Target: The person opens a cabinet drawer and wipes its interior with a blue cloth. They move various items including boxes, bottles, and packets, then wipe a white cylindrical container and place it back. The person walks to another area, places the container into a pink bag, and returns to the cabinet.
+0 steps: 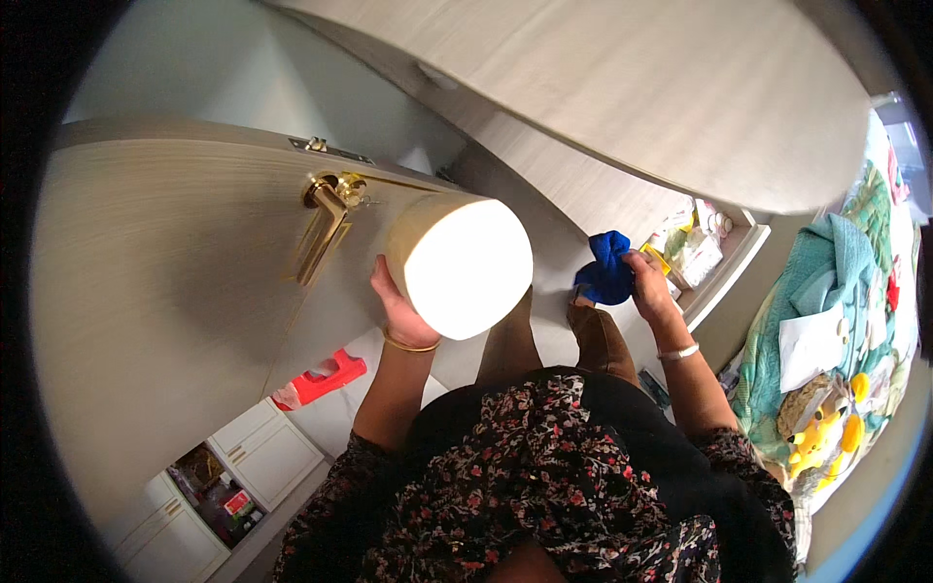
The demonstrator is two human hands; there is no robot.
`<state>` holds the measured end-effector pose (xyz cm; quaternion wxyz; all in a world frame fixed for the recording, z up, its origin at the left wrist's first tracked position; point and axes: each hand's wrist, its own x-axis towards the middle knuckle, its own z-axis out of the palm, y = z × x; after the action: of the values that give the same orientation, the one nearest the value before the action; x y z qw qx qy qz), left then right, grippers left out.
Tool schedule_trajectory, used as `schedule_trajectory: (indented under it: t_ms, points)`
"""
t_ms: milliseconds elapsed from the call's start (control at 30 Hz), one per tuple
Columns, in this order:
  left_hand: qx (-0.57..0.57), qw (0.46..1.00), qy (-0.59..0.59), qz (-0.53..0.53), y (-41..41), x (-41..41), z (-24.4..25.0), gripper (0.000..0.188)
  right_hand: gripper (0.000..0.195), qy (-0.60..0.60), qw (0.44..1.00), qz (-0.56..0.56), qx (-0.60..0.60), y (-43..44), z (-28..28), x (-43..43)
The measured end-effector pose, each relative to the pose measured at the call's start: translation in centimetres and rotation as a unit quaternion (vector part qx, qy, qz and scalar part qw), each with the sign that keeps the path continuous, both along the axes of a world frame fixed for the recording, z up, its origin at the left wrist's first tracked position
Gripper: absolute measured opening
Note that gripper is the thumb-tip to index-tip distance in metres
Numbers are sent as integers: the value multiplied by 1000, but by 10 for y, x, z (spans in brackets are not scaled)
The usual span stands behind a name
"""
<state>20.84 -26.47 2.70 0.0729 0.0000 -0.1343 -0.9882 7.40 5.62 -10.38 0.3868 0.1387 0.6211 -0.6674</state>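
Observation:
A round, drum-shaped white object (470,270), very bright on its upper face, rests in my left hand (404,313), whose thumb lies along its left side. What it is exactly, I cannot tell. My right hand (650,286) pinches a crumpled blue cloth (611,268) that hangs above the floor near my foot. Left of the white object, a wooden door (182,277) carries a brass lever handle (324,229) with a key in its lock.
A large pale wooden panel (656,87) spans the top. At right, an open drawer (725,277) holds packets, beside a bed with a teal blanket (809,270) and yellow plush toy (816,441). A red plastic object (328,379) and white cabinets (266,455) stand lower left.

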Motion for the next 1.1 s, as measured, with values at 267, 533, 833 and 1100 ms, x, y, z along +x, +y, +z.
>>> schedule_trajectory:
  t_ms: [267,533,833,1100]
  points:
    - [-335,936,-108,14,71,-39,141,107,41,259,918,-10,-301,34,215,14]
    - [-367,928,-59,-17,149,-59,183,109,24,617,752,49,-226,14,293,1]
    - [-277,957,-84,-11,172,-69,179,87,26,620,758,-173,-103,4,311,-37]
    - [-84,993,-23,-79,168,-88,180,74,51,601,772,-94,-184,49,339,-51]
